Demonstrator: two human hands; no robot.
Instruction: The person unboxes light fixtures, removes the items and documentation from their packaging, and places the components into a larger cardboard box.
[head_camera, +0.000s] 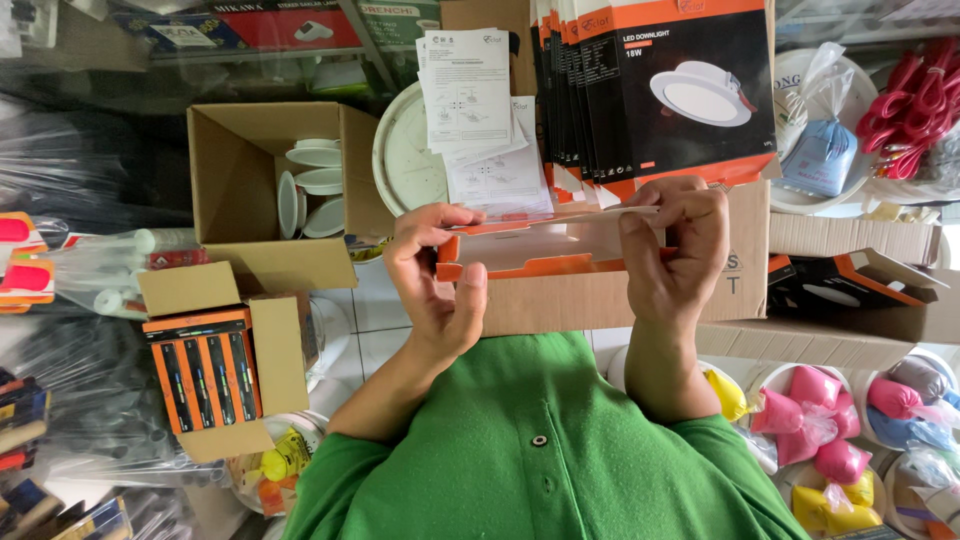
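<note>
Hands grip flat orange-and-white carton (545, 245) at chest height: left hand (437, 275) pinches left end, right hand (672, 250) clamps right end. Behind it, brown cardboard box (600, 295), stacked black-orange cartons (650, 90), leaflets (480, 120).

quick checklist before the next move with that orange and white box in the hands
1. Left hand grips the small orange and white box at its left end: ok.
2. Right hand grips its right end: ok.
3. Box flap open: ok.
4. Inside of box empty: cannot tell.
5. White round lamps at hand in the open carton: ok.
6. Leaflets within view: ok.
</note>
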